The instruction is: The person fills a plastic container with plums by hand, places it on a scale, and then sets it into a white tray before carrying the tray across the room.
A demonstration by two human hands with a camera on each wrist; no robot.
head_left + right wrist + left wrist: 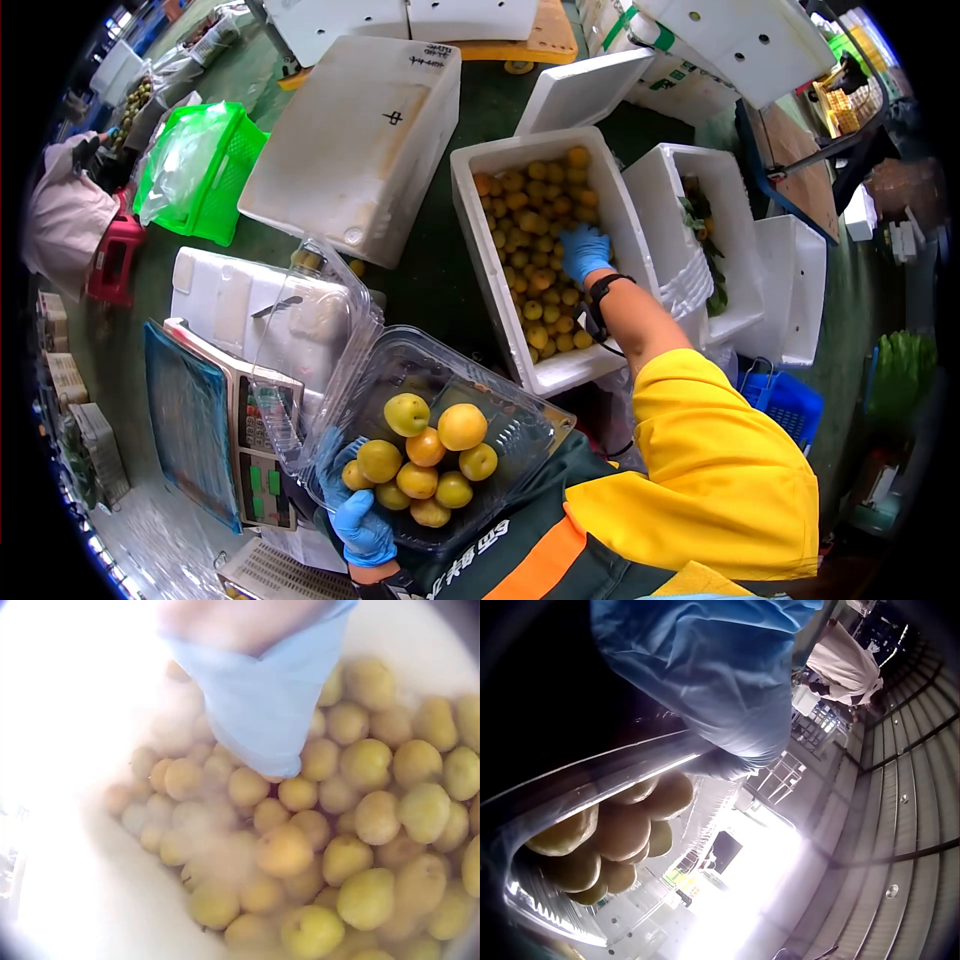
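In the head view, the blue-gloved left hand (pixel 360 515) grips the near left edge of a clear plastic clamshell box (pixel 520 430) whose lid stands raised. Several yellow-green fruits (pixel 425 447) lie in the box; the left wrist view shows fruits (pixel 619 831) beside the gloved hand (pixel 712 675). The gloved right hand (pixel 585 252) reaches into a white foam box (pixel 470 215) filled with small yellow fruits (pixel 540 280). In the right wrist view the hand (pixel 255 712) touches the fruits (pixel 367 896); its fingertips are hidden, so its grip cannot be told.
A scale (pixel 265 440) stands left of the clamshell. Beyond are a large foam box (pixel 350 150) and a green crate (pixel 225 175). On the right are a foam box with leaves (pixel 745 270) and a blue basket (pixel 785 400). Another person (pixel 70 215) is at far left.
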